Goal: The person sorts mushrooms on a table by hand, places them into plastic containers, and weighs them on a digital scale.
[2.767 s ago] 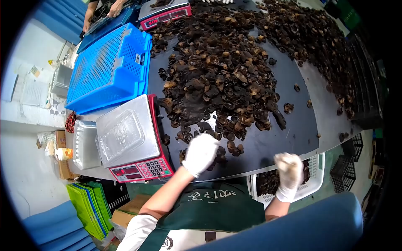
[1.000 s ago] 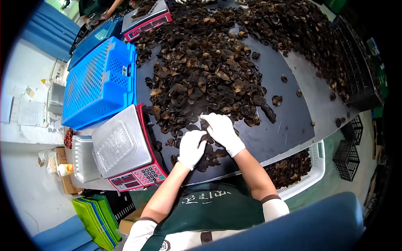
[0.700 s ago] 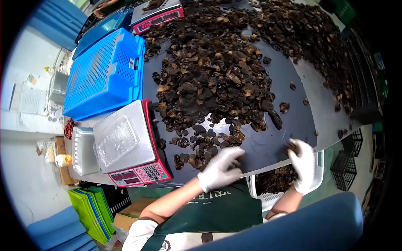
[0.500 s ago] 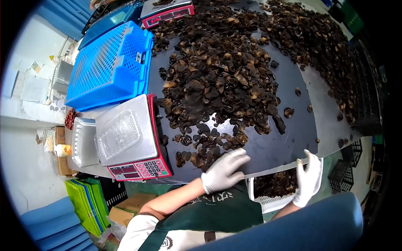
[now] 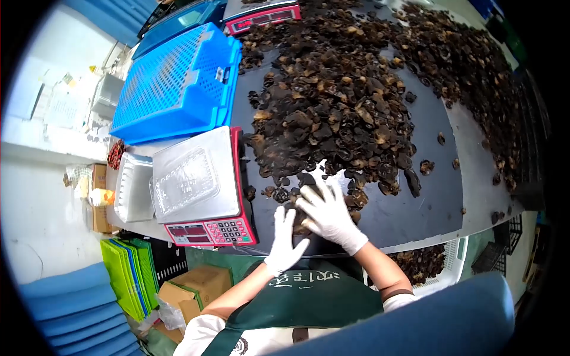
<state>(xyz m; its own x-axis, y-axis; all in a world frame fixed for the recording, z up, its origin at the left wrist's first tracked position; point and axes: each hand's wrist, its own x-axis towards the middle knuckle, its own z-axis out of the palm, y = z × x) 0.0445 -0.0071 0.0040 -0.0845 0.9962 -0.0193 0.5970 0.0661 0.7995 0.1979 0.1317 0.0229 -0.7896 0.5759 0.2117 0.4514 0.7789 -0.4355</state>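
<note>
White gloves cover both hands. My left hand [image 5: 286, 242] is at the front of the dark mat [image 5: 409, 216], fingers apart, beside a small group of dark dried pieces. My right hand [image 5: 330, 217] lies over those pieces with its fingers spread, close to my left hand. Some pieces are hidden under the gloves. Behind the hands rises a large pile of dark, curled pieces [image 5: 332, 113]. A red scale [image 5: 228, 231] stands to the left, with a clear plastic tray [image 5: 187, 178] on its metal plate.
A blue crate [image 5: 172, 89] stands behind the scale, near a second red scale [image 5: 264, 19]. Clear containers [image 5: 134, 187] are at the left edge. Below the table's front edge is a white basket [image 5: 454, 261] with dark pieces; green crates [image 5: 124, 276] and cardboard boxes [image 5: 208, 282] stand lower left.
My right hand has moved from above the white basket leftward onto the small group of pieces. My left hand has shifted left beside it. The view has shifted, too.
</note>
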